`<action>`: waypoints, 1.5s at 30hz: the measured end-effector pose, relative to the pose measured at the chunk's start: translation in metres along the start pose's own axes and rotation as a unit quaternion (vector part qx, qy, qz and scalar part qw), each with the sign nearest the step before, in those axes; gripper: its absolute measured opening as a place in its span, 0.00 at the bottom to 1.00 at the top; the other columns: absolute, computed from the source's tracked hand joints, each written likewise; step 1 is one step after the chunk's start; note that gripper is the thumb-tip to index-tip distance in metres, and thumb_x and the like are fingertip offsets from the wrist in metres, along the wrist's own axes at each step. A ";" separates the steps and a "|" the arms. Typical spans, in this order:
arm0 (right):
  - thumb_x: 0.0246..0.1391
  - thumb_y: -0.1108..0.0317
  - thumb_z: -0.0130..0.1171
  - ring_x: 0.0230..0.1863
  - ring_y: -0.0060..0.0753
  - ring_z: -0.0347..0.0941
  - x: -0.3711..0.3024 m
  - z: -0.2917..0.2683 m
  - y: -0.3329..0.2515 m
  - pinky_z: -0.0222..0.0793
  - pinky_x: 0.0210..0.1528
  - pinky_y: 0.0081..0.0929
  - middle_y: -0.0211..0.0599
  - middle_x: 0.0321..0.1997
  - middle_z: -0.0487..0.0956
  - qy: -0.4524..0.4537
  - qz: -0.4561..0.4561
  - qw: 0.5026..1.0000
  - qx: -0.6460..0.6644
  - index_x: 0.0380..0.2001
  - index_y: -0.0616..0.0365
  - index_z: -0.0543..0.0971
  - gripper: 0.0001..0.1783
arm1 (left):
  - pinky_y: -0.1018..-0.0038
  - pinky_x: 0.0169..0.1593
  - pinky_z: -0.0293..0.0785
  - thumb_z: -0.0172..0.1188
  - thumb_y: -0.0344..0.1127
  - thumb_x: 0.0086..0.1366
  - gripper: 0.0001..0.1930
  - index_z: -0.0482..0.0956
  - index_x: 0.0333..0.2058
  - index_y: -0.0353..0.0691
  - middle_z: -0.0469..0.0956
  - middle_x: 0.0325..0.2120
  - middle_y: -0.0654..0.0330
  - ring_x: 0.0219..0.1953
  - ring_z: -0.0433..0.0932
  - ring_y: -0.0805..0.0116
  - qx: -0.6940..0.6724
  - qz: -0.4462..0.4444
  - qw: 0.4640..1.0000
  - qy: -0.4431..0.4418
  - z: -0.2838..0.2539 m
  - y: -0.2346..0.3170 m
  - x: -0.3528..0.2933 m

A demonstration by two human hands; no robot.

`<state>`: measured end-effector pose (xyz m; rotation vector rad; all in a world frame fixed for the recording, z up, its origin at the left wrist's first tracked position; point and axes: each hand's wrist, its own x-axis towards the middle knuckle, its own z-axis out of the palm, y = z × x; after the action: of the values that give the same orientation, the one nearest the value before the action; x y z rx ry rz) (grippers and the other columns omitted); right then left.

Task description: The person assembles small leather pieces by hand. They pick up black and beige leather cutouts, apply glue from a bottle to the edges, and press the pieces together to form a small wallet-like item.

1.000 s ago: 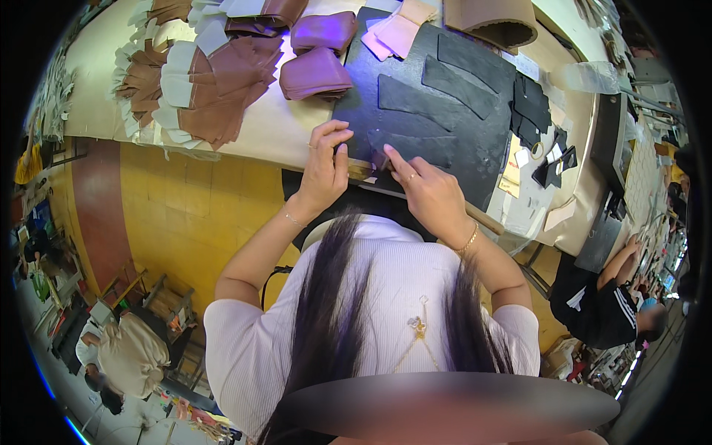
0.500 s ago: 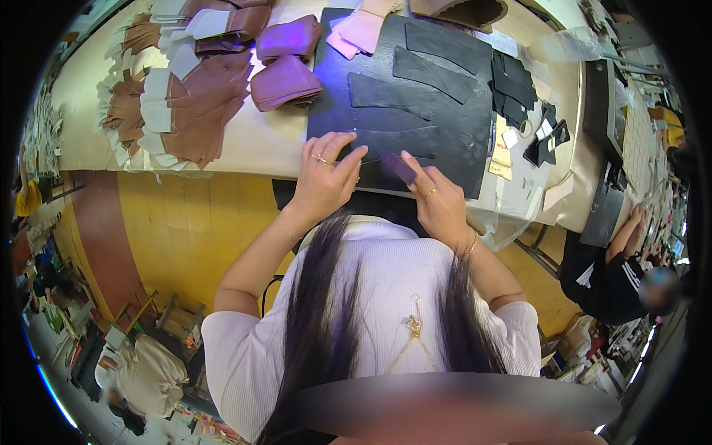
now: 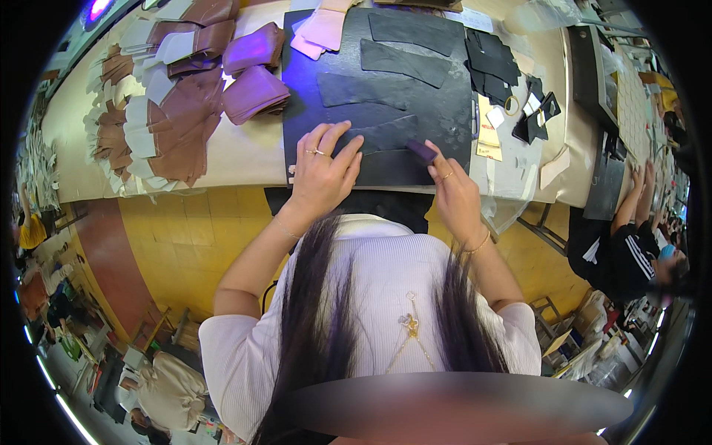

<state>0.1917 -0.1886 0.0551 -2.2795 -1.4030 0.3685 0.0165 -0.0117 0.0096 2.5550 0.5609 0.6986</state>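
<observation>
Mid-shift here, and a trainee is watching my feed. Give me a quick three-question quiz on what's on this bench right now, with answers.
1. Multiple choice: which hand holds the dark tool? A) left B) right

2. True or false: the yellow card lies to the left of the black board.

3. Count: how many long dark strips lie spread out on the black board, including the one by the left hand?

Key:
1. B; the right hand holds it.
2. False; the yellow card lies to the right of it.
3. Four.
</observation>
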 end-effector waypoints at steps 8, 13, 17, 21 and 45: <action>0.61 0.70 0.57 0.24 0.43 0.70 0.015 0.001 0.004 0.67 0.27 0.37 0.37 0.28 0.72 0.055 0.002 0.998 0.021 0.63 0.48 0.72 0.26 | 0.55 0.63 0.61 0.64 0.35 0.61 0.18 0.79 0.50 0.37 0.70 0.58 0.49 0.61 0.67 0.48 0.057 -0.042 0.997 -0.023 0.007 -0.008 0.057; 0.61 0.70 0.57 0.24 0.43 0.70 0.031 -0.001 0.003 0.67 0.27 0.37 0.37 0.28 0.73 0.097 -0.021 0.995 0.027 0.63 0.47 0.72 0.26 | 0.54 0.63 0.60 0.63 0.39 0.62 0.20 0.78 0.52 0.40 0.70 0.58 0.50 0.62 0.66 0.48 0.097 -0.037 0.992 -0.073 0.005 -0.012 0.055; 0.61 0.69 0.58 0.24 0.42 0.73 0.045 -0.002 0.000 0.69 0.28 0.36 0.36 0.28 0.74 0.123 -0.022 0.991 0.054 0.63 0.45 0.72 0.26 | 0.53 0.63 0.59 0.63 0.40 0.62 0.21 0.78 0.53 0.41 0.70 0.59 0.51 0.63 0.64 0.49 0.096 -0.047 0.991 -0.084 0.004 -0.012 0.039; 0.60 0.70 0.58 0.24 0.41 0.73 0.052 0.005 -0.007 0.70 0.28 0.35 0.36 0.28 0.74 0.065 -0.058 0.996 -0.012 0.63 0.46 0.72 0.26 | 0.53 0.63 0.59 0.64 0.41 0.62 0.22 0.78 0.53 0.40 0.69 0.60 0.50 0.63 0.64 0.48 0.084 -0.060 0.992 -0.067 0.004 -0.009 0.027; 0.61 0.67 0.57 0.25 0.43 0.75 0.073 0.024 -0.034 0.72 0.28 0.36 0.37 0.28 0.74 0.027 -0.079 0.996 -0.011 0.62 0.44 0.72 0.25 | 0.58 0.61 0.59 0.63 0.32 0.60 0.18 0.79 0.50 0.39 0.74 0.56 0.57 0.61 0.69 0.59 0.051 -0.066 0.996 0.022 -0.006 -0.035 -0.014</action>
<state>0.1878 -0.1048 0.0515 -2.1605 -1.5547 0.2415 -0.0066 0.0123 -0.0085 2.5723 0.7896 0.6969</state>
